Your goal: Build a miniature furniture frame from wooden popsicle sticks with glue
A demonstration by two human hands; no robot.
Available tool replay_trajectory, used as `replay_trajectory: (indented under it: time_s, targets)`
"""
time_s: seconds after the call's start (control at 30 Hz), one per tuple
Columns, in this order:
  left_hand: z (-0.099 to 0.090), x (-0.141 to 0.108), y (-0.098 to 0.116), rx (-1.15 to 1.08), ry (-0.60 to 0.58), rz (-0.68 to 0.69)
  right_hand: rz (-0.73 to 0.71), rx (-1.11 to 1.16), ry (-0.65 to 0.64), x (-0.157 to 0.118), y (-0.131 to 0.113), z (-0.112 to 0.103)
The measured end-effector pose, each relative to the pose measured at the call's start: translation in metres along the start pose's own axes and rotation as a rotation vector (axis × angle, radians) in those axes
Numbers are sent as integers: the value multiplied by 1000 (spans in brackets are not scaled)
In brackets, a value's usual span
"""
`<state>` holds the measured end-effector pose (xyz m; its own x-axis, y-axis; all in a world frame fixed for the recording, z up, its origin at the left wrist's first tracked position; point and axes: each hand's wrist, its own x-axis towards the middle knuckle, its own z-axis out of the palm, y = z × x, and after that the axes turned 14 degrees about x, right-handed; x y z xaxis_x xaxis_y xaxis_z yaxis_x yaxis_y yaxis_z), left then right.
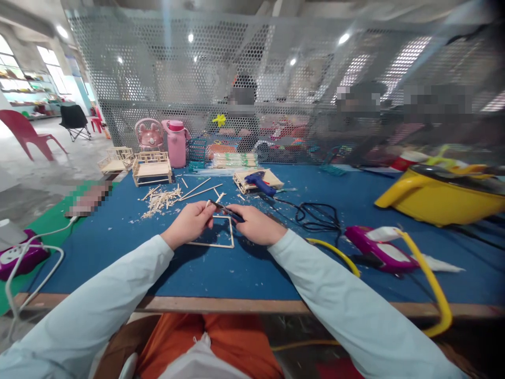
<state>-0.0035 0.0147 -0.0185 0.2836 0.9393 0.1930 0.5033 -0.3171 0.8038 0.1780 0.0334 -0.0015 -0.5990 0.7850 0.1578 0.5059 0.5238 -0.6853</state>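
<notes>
The fingers of the right hand (256, 223) are closed around a dark-handled hand tool (235, 215), probably a cutter, its slim end pointing toward the opposite hand. The fingers of the left hand (192, 223) are drawn to a narrow pinch, apparently on a small pale stick (208, 203) that meets the tool's end; the contact itself is too small to confirm.

Directly below the fingers, flat on the blue-topped bench (244, 279), lies a thin stick frame (232, 234). Its right side and near side meet at a corner; its left side is hidden by the hand, so closure there cannot be verified.

Just beyond the fingers, to the left, is a heap of short sticks (162, 201), with several longer sticks (200, 190) beside it. Beyond the fingers to the right, a blue glue gun (260, 182) rests on a low stick assembly (241, 182), its cable trailing right.

Farther off to the left stand two miniature stick furniture pieces, a nearer one (152, 171) and a more distant one (115, 161), both apparently complete. Straight beyond lies a wrapped bundle of sticks (234, 160).

Assessment: the frame's outline is laid out, at least in part; nothing is seen built upon it. Trimming appears in hand, with fitting and gluing of further sticks judged outstanding.
</notes>
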Motion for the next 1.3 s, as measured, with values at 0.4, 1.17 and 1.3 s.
replay_trajectory:
  time_s: [0.4,1.17,1.3]
  targets:
    - [-1,1,8,152,224,-114,-29,-439,422,8,-5,26]
    - [-3,-2,29,-825,34,-214,-141,-329,486,14,-8,16]
    - [-5,1,18,-517,89,-45,-109,-36,293,13,-10,11]
